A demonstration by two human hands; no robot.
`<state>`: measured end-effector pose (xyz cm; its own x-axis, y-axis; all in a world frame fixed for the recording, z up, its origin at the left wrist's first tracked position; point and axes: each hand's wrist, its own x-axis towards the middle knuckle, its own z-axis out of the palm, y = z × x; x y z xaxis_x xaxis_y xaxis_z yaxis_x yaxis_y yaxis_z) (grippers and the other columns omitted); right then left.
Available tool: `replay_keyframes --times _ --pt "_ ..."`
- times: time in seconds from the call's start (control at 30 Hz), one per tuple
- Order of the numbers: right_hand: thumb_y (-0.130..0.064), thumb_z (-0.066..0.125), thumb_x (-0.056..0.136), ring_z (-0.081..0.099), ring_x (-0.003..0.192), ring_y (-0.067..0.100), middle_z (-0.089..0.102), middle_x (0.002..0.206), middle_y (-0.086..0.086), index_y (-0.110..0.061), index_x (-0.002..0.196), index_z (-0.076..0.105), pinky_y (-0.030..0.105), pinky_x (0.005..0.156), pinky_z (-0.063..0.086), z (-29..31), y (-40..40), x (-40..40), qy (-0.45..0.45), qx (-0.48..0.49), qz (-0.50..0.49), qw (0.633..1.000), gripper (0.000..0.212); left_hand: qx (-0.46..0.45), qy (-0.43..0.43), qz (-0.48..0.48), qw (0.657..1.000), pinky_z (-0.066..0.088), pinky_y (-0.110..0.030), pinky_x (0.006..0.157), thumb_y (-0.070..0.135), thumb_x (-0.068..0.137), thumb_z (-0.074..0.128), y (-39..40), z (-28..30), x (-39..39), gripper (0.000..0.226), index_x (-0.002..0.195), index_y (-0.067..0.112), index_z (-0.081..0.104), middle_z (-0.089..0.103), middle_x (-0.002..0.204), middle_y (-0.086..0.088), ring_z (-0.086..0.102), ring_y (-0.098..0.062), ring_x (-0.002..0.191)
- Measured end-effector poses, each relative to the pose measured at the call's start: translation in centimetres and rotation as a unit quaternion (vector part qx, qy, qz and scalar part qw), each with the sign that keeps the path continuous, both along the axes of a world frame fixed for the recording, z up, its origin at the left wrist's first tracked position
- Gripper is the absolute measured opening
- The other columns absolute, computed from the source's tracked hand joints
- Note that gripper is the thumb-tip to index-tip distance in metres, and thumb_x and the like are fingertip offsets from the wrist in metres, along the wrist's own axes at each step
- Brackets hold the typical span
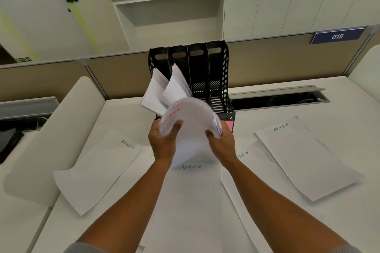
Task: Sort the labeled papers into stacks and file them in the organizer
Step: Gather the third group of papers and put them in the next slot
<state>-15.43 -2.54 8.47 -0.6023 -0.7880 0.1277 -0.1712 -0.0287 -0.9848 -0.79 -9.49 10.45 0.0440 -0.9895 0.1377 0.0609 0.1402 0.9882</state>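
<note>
At frame centre, left hand (162,141) and right hand (223,141) clasp a curled, red-lettered paper stack (191,121) just before the black organizer (207,72); green-lettered ADMIN sheets (304,156) crowd the desk (349,104) below.

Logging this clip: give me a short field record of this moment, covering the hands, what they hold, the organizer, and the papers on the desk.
left hand: grips the left edge of the held stack
right hand: grips the right edge of the held stack
held stack: bent white papers with blurred red lettering on top, held in front of the organizer
organizer: black, four upright slots; the two left slots hold papers, the two right slots look empty
desk sheets: several loose white sheets on the desk, the readable ones marked ADMIN in green
pink label: at the organizer's base, text unreadable
</note>
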Motion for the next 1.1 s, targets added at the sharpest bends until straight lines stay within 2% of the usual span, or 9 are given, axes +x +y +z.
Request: replay_keyframes --times 0.1,0.2,0.27,0.37,0.5,0.8,0.9,1.0,1.1 --pt "-0.031 0.068 0.086 0.057 0.075 0.003 0.055 0.084 -0.022 -0.03 0.097 0.05 0.006 0.052 0.045 -1.1 0.5 -0.3 0.037 0.039 0.006 0.999 0.022 0.017 -0.042 -0.027 0.999 0.057 -0.02 0.074 0.046 0.065 0.085 0.1 -1.7 0.8 0.056 0.109 0.057 0.053 0.064 0.105 0.018 0.063 -0.012 0.1" --pt "-0.033 0.063 0.089 0.057 0.076 0.005 0.057 0.088 -0.016 -0.026 0.107 0.053 0.007 0.056 0.041 -2.3 0.5 -0.6 0.054 0.084 0.015 0.995 0.021 0.033 -0.076 -0.052 0.995 0.055 -0.026 0.079 0.043 0.07 0.081 0.0 -2.7 1.1 0.062 0.125 0.04 0.051 0.066 0.108 0.009 0.065 -0.019 0.101" --pt "-0.03 0.059 0.092 0.056 0.081 0.01 0.059 0.091 -0.007 -0.018 0.11 0.057 0.017 0.07 0.046 -2.8 0.1 -0.7 0.054 0.1 0.01 0.993 0.022 0.037 -0.071 -0.052 0.995 0.056 -0.028 0.078 0.046 0.069 0.08 -0.1 -2.6 1.1 0.059 0.121 0.042 0.054 0.067 0.106 0.01 0.066 -0.019 0.098" --pt "-0.025 0.058 0.093 0.056 0.074 0.011 0.059 0.083 -0.002 -0.011 0.105 0.06 0.03 0.073 0.052 -2.3 -0.4 -0.4 0.042 0.079 -0.02 0.996 0.018 0.01 -0.043 -0.035 0.998 0.058 -0.02 0.07 0.046 0.068 0.082 -0.3 -1.7 0.7 0.048 0.105 0.061 0.054 0.066 0.096 0.026 0.067 -0.006 0.095" --pt "-0.027 0.06 0.091 0.057 0.072 0.0 0.058 0.085 -0.007 -0.016 0.107 0.057 0.009 0.062 0.047 -1.0 -1.1 0.1 0.028 0.03 -0.017 0.999 0.019 -0.008 -0.044 -0.03 0.999 0.059 -0.029 0.074 0.05 0.068 0.082 -0.6 -1.0 0.0 0.047 0.102 0.062 0.053 0.064 0.096 0.027 0.067 -0.007 0.094" --pt "-0.014 0.06 0.091 0.055 0.081 0.008 0.058 0.091 -0.005 -0.012 0.118 0.057 0.006 0.062 0.042 -2.4 -0.5 0.1 0.08 0.071 -0.008 0.994 0.027 0.045 -0.179 -0.096 0.978 0.052 -0.047 0.092 0.038 0.08 0.076 0.2 -2.8 -0.2 0.055 0.12 0.046 0.039 0.056 0.117 0.006 0.056 -0.019 0.11" --pt "-0.013 0.057 0.093 0.061 0.082 0.02 0.062 0.091 0.003 -0.01 0.114 0.059 0.028 0.071 0.056 -2.0 -0.8 -0.1 0.065 0.054 -0.023 0.996 0.022 0.04 -0.125 -0.063 0.989 0.055 -0.037 0.083 0.039 0.082 0.074 0.1 -2.2 -0.2 0.047 0.114 0.053 0.043 0.058 0.116 0.004 0.061 -0.021 0.104" --pt "-0.016 0.057 0.093 0.063 0.082 0.02 0.063 0.089 0.003 -0.013 0.111 0.06 0.03 0.071 0.057 -1.5 -1.1 0.0 0.057 0.044 -0.029 0.997 0.018 0.018 -0.088 -0.052 0.995 0.052 -0.021 0.078 0.047 0.078 0.074 0.0 -1.5 -0.5 0.047 0.105 0.07 0.044 0.059 0.112 0.01 0.061 -0.013 0.097" --pt "-0.009 0.055 0.093 0.062 0.082 0.024 0.063 0.088 0.006 -0.009 0.108 0.06 0.034 0.072 0.055 -2.0 -0.9 -0.3 0.076 0.075 -0.02 0.994 0.016 0.032 -0.071 -0.038 0.996 0.048 -0.015 0.077 0.063 0.07 0.072 -0.1 -1.3 -0.5 0.047 0.108 0.064 0.045 0.057 0.112 0.014 0.06 -0.013 0.1"
